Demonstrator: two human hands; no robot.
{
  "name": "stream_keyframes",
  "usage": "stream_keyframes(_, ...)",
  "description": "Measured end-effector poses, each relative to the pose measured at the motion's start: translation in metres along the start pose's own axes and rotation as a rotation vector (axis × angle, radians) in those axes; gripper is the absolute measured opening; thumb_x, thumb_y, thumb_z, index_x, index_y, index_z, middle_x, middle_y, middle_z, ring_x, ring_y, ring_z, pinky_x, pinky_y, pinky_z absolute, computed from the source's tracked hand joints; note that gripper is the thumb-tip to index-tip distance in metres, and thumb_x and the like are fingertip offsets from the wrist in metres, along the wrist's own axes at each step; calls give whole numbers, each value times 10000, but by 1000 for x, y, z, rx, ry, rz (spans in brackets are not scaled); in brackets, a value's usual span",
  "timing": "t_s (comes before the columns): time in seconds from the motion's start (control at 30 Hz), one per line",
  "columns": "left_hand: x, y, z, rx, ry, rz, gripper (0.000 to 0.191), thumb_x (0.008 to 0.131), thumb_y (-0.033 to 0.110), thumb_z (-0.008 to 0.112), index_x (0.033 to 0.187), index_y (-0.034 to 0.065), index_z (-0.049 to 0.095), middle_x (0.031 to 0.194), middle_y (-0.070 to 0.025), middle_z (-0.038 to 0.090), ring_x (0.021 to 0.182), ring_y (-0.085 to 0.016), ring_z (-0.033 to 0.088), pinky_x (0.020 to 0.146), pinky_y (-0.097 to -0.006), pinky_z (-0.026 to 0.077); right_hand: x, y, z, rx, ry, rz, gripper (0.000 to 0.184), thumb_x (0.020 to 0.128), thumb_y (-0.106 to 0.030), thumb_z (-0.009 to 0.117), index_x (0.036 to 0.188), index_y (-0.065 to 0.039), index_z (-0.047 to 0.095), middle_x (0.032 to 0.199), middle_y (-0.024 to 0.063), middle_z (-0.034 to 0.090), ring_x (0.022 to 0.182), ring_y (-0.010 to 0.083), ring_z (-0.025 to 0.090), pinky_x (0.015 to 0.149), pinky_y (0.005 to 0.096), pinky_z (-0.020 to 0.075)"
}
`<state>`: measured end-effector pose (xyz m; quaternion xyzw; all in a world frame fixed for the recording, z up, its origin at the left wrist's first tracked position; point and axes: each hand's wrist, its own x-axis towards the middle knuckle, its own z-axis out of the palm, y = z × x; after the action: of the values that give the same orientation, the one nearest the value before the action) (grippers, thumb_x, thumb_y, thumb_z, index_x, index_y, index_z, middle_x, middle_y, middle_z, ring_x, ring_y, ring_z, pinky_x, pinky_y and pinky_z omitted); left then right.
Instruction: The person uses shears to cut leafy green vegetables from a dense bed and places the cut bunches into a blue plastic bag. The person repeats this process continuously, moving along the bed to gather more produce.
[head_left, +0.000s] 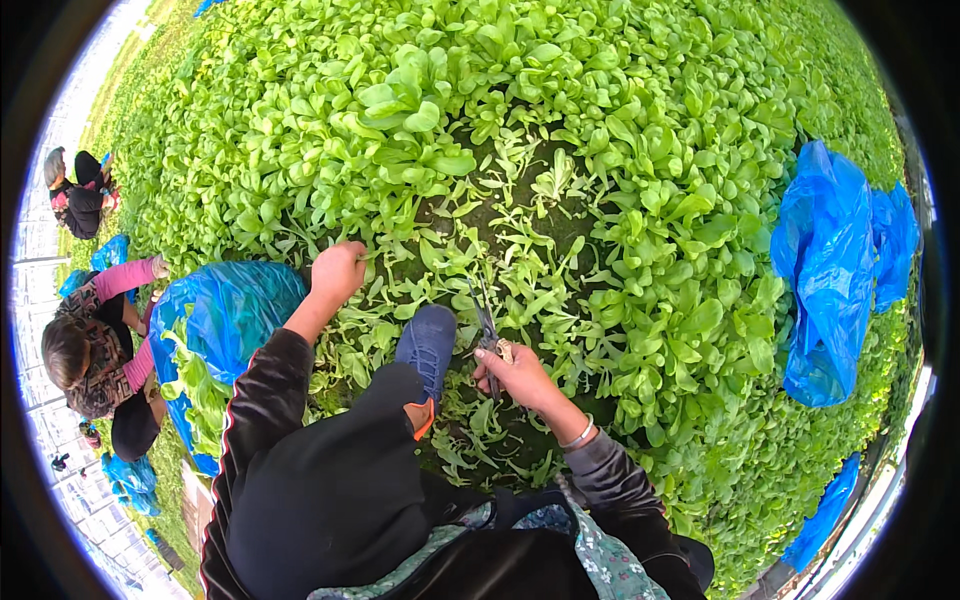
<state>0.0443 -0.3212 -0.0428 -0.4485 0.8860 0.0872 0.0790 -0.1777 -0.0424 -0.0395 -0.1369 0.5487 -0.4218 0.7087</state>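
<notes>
My right hand (521, 375) grips a pair of scissors (487, 324) by the handles. Their dark blades point away from me, slightly parted, above cut leaves and soil. At the edge of the standing leafy greens (330, 180), my left hand (337, 274) is curled with its fingertips among the leaves. Whether a stem is between those fingers is hidden. Loose leaves and trimmed plants (517, 247) litter the bare patch between and beyond my hands. Left of my left forearm stands a blue plastic bag (232, 315) with leafy greens (199, 386) showing at its mouth.
My blue shoe (427, 345) rests on the patch between my hands. Blue plastic bags (825, 277) lie on the plants at right. A co-worker (97, 345) crouches beyond the filled bag, and another person (79, 191) sits farther off at left.
</notes>
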Motion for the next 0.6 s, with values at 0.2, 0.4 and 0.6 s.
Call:
stream_keyframes(0.2,13,-29,-21,-420,-216,-122,414,711,187,756,1091,52,661,934,-119,653,643,-192,634,668,-328,517,6,-25,-5,90,-22,153,366,953,-351,610,872,5,580,650,68,616,495,156,599,462,292,491)
stream_keyframes(0.4,8,-22,-3,-519,-123,-253,280,799,169,781,1003,8,678,679,-3,614,604,-83,548,569,-244,456,73,-52,30,-58,-233,264,519,947,-477,557,833,29,548,590,75,561,440,178,568,391,327,486)
stream_keyframes(0.6,22,-23,-2,-785,-99,-197,180,823,135,749,914,-5,682,690,14,577,574,-66,479,523,-245,408,146,-60,63,6,-305,400,595,946,-522,525,871,69,531,638,134,593,476,237,610,417,368,527)
